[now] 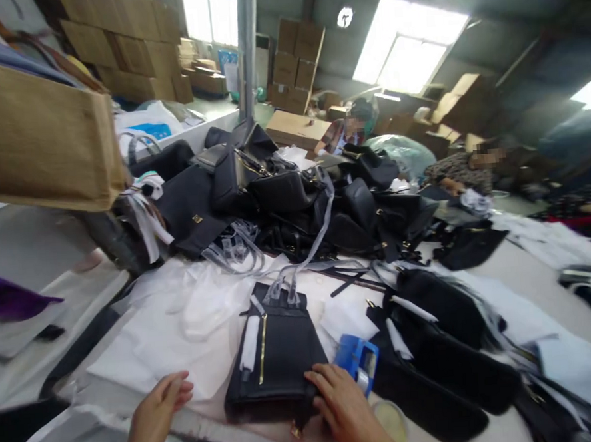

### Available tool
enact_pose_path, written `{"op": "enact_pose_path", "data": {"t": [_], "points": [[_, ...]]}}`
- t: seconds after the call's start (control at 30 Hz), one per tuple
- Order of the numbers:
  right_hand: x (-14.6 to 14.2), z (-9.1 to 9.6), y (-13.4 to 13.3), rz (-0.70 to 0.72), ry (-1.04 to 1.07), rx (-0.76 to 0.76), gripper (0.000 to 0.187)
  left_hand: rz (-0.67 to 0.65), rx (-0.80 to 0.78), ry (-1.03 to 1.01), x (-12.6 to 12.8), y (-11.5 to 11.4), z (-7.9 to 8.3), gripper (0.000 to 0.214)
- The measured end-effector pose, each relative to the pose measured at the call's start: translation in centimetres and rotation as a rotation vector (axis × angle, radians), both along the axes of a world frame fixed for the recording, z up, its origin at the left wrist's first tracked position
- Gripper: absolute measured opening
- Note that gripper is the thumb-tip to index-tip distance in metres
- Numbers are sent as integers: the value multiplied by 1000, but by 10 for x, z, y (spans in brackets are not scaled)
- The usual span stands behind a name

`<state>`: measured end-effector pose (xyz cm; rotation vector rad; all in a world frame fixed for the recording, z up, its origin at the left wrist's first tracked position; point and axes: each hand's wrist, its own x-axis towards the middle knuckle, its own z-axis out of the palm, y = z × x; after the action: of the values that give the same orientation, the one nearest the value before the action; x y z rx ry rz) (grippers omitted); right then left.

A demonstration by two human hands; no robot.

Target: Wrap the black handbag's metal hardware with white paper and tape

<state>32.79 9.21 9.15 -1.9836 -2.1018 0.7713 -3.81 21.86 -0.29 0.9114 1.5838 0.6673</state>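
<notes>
A black backpack [288, 348] lies on the table in front of me, its straps and top handle in clear wrap pointing away. A gold zipper [263, 350] runs down its front, beside a white-wrapped strip [249, 344]. My right hand [349, 404] grips the backpack's lower right edge, fingers over the front and thumb lower down. Left of the backpack, apart from it, my left hand [160, 413] hovers with its fingers loosely stretched and nothing in them. A blue tape dispenser [357, 360] stands just beyond my right hand, with a roll of tape [391, 423] nearer me.
White paper sheets [163, 342] cover the left of the table. Several black bags [283, 188] are heaped at the back, and more black bags [444, 352] lie to the right. A brown paper-like panel [40, 136] juts in at upper left. Two people sit beyond the heap.
</notes>
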Motion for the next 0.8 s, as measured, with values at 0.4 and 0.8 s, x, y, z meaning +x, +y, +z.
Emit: {"op": "enact_pose_path", "data": {"t": [0.4, 0.8], "points": [[15, -11, -20, -108, 45, 114, 62, -199, 53, 19, 55, 56, 17, 64], [150, -23, 84, -528, -224, 69, 20, -441, 156, 81, 155, 40, 51, 70]]}}
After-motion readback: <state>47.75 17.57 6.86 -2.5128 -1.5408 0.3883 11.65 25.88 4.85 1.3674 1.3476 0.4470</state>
